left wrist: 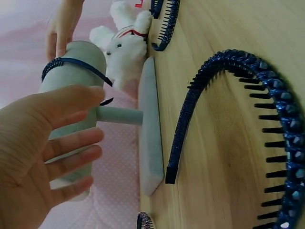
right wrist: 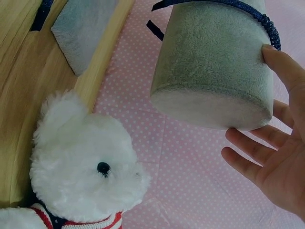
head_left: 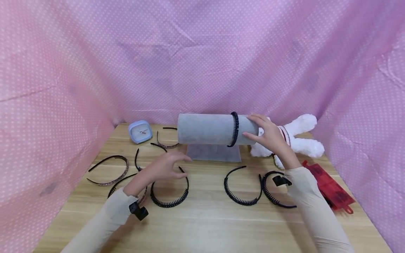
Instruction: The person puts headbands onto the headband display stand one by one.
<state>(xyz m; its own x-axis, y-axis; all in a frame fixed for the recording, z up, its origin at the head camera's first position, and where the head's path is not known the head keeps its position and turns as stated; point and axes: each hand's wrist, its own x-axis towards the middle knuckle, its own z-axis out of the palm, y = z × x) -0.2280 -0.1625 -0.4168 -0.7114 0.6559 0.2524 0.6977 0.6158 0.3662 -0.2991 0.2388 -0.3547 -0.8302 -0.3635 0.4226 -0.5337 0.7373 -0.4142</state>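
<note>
"How are the hands held?"
"The right hand is spread around the end of the grey velvet display roll; the left hand is spread, nothing held."
"And the beaded toothed headband?"
"Looped over the roll, just left of the right hand."
"The risk?"
"It could be knocked askew if that hand were dragged leftward."

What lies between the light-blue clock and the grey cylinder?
In the head view, a headband lies between the clock and the grey cylinder, which partly hides the headband from sight.
</note>
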